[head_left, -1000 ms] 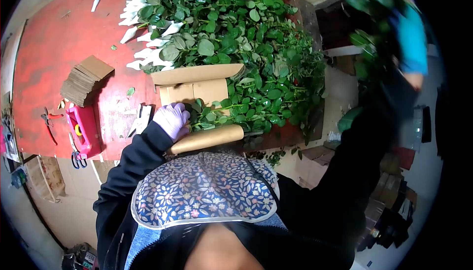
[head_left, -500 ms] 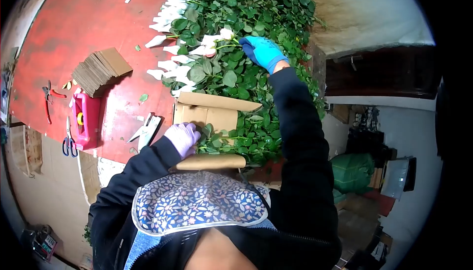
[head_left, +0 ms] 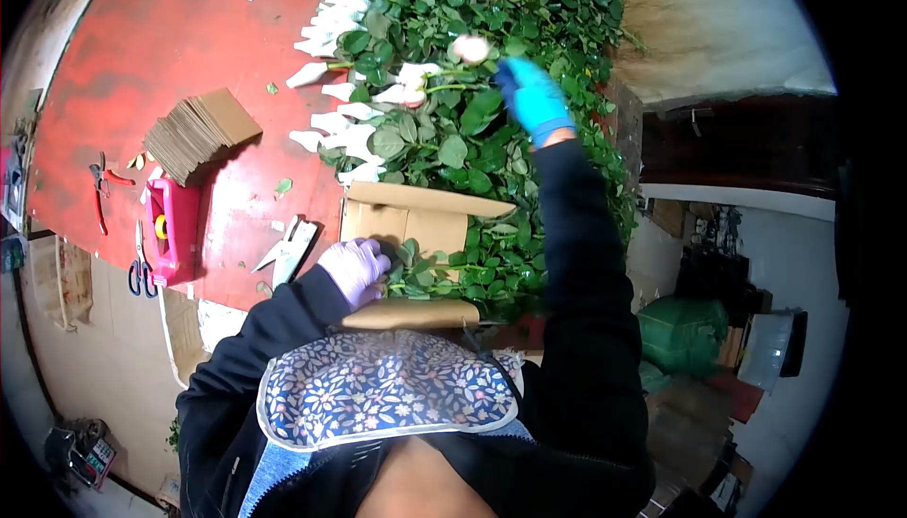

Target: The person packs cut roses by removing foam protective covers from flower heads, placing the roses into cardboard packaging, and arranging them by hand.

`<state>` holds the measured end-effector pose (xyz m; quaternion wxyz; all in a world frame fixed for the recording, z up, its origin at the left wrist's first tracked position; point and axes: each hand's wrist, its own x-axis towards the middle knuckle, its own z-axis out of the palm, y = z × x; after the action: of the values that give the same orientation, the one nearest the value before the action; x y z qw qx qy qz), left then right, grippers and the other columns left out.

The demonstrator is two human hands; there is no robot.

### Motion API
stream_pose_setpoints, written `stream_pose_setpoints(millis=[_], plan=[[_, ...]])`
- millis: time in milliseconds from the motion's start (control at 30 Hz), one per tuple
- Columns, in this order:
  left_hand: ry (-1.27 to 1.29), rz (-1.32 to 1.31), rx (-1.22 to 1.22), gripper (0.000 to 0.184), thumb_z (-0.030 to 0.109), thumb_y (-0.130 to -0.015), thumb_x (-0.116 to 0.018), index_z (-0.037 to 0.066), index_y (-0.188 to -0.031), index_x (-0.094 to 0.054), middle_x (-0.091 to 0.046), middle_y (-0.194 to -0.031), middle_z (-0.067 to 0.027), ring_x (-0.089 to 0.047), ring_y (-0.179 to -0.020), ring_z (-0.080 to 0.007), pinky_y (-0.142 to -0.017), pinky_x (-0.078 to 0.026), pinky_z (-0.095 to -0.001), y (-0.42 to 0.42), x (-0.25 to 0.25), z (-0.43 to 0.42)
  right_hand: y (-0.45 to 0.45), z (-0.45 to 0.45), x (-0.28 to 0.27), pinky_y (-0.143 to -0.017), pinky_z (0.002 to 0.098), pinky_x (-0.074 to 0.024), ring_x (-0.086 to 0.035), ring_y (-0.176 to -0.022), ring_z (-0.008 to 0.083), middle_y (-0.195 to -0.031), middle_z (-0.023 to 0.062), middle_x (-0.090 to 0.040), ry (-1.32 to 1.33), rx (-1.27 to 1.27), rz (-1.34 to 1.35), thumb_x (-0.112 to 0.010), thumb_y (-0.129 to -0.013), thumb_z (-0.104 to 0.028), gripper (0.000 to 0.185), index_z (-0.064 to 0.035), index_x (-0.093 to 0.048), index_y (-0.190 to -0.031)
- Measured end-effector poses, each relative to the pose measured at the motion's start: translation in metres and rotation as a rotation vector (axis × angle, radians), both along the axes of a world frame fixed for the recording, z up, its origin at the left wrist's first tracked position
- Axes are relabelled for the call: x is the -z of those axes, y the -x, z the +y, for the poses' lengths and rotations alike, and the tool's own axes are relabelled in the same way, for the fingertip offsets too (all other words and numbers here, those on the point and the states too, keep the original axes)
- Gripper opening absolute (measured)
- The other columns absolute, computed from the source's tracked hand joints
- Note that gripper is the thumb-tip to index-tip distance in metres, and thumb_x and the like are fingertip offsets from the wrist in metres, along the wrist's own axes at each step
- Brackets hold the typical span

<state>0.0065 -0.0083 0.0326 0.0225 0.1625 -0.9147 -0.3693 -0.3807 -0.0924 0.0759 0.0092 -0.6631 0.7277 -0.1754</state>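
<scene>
On the counter (head_left: 236,26) before me, stems (head_left: 529,12) lie behind the cardboard (head_left: 430,198), my left hand (head_left: 355,268) at its left end. Leftward, the tape dispenser (head_left: 179,246) sits right of the scissors (head_left: 142,275) and clippers (head_left: 100,189), the card stack (head_left: 201,135) behind it.

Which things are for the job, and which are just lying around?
Seems part of the job:
left hand, at the opened cardboard
right hand, by a pink-and-white rose
leafy stems across the cardboard

Seems just lying about, untouched:
scissors
red-handled cutters
pink tape dispenser
</scene>
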Motion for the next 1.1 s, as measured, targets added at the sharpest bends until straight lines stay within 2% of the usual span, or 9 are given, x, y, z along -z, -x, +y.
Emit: stream_pose_setpoints(millis=[100,200,267,367,433,500,633,900,1100], plan=[[-0.008,0.048,-0.012,0.032,0.023,-0.075,-0.073,0.007,-0.100,-0.064,-0.059,-0.093,-0.0132,-0.060,-0.089,-0.0331,-0.075,-0.051,-0.0432,-0.004,0.008,0.002,0.007,0.031,-0.050,-0.073,0.0360,-0.0519,-0.067,-0.085,0.0252,-0.099,0.0132,-0.070,0.210,-0.004,-0.255,-0.061,-0.091,-0.012,0.019,-0.0077,-0.065,-0.109],[-0.068,0.021,-0.023,0.031,0.021,-0.079,-0.071,0.005,-0.104,-0.065,-0.062,-0.097,-0.0136,-0.062,-0.091,-0.0338,-0.077,-0.052,-0.0434,-0.007,-0.001,0.001,-0.054,0.088,-0.130,-0.068,0.0307,-0.0510,-0.065,-0.080,0.0146,-0.100,0.0093,-0.070,0.099,0.178,-1.150,-0.061,-0.090,-0.004,0.029,-0.0044,-0.062,-0.119],[-0.072,0.098,-0.054,0.031,0.021,-0.079,-0.070,0.005,-0.105,-0.066,-0.061,-0.094,-0.0141,-0.062,-0.088,-0.0336,-0.073,-0.052,-0.0439,-0.008,0.001,0.002,-0.086,0.130,-0.132,-0.062,0.0308,-0.0481,-0.062,-0.072,0.0137,-0.093,0.0068,-0.068,-0.080,-0.022,-1.076,-0.062,-0.089,-0.007,0.036,-0.0049,-0.061,-0.125],[0.010,0.286,-0.189,0.031,0.024,-0.081,-0.070,0.006,-0.105,-0.065,-0.061,-0.095,-0.0132,-0.062,-0.087,-0.0316,-0.072,-0.052,-0.0425,-0.007,0.010,0.007,-0.138,0.150,-0.115,-0.055,0.0358,-0.0451,-0.060,-0.064,0.0204,-0.077,0.0044,-0.060,-0.097,-0.647,-0.154,-0.058,-0.087,-0.014,0.040,-0.0108,-0.061,-0.126],[0.117,0.162,-0.068,0.033,0.031,-0.084,-0.070,0.011,-0.109,-0.063,-0.063,-0.094,-0.0151,-0.064,-0.078,-0.0322,-0.067,-0.053,-0.0413,-0.010,0.011,0.007,-0.160,0.165,-0.063,-0.053,0.0387,-0.0460,-0.060,-0.064,0.0250,-0.073,0.0054,-0.059,-0.223,-0.598,-0.060,-0.055,-0.085,-0.013,0.043,-0.0163,-0.061,-0.127],[-0.154,-0.037,-0.145,0.031,0.030,-0.086,-0.069,0.010,-0.110,-0.064,-0.065,-0.089,-0.0178,-0.065,-0.073,-0.0342,-0.065,-0.053,-0.0428,-0.010,0.012,0.009,-0.159,0.164,-0.009,-0.053,0.0397,-0.0473,-0.062,-0.063,0.0249,-0.072,0.0056,-0.062,-0.288,-0.538,0.021,-0.053,-0.087,-0.012,0.042,-0.0195,-0.060,-0.128],[-0.202,-0.104,-0.159,0.034,0.025,-0.086,-0.069,0.009,-0.116,-0.067,-0.067,-0.090,-0.0196,-0.067,-0.079,-0.0364,-0.070,-0.054,-0.0419,-0.011,0.007,0.008,-0.154,0.162,0.056,-0.055,0.0394,-0.0493,-0.065,-0.063,0.0246,-0.072,0.0054,-0.065,-0.338,-0.427,0.067,-0.052,-0.089,-0.015,0.034,-0.0214,-0.065,-0.120],[-0.092,-0.197,-0.090,0.034,0.024,-0.087,-0.067,0.013,-0.120,-0.066,-0.066,-0.094,-0.0183,-0.067,-0.082,-0.0358,-0.072,-0.054,-0.0419,-0.011,-0.001,0.006,-0.169,0.166,0.063,-0.053,0.0392,-0.0494,-0.064,-0.061,0.0255,-0.073,0.0050,-0.065,-0.223,-0.491,0.144,-0.051,-0.091,-0.017,0.028,-0.0179,-0.065,-0.115],[0.365,-0.050,-0.034,0.038,0.021,-0.076,-0.072,0.017,-0.113,-0.068,-0.050,-0.135,-0.0150,-0.061,-0.093,-0.0344,-0.075,-0.055,-0.0407,-0.012,0.005,0.012,-0.170,0.169,0.061,-0.052,0.0406,-0.0465,-0.062,-0.060,0.0251,-0.071,0.0069,-0.060,-0.361,-0.610,0.117,-0.051,-0.089,-0.015,0.030,-0.0120,-0.061,-0.118]])
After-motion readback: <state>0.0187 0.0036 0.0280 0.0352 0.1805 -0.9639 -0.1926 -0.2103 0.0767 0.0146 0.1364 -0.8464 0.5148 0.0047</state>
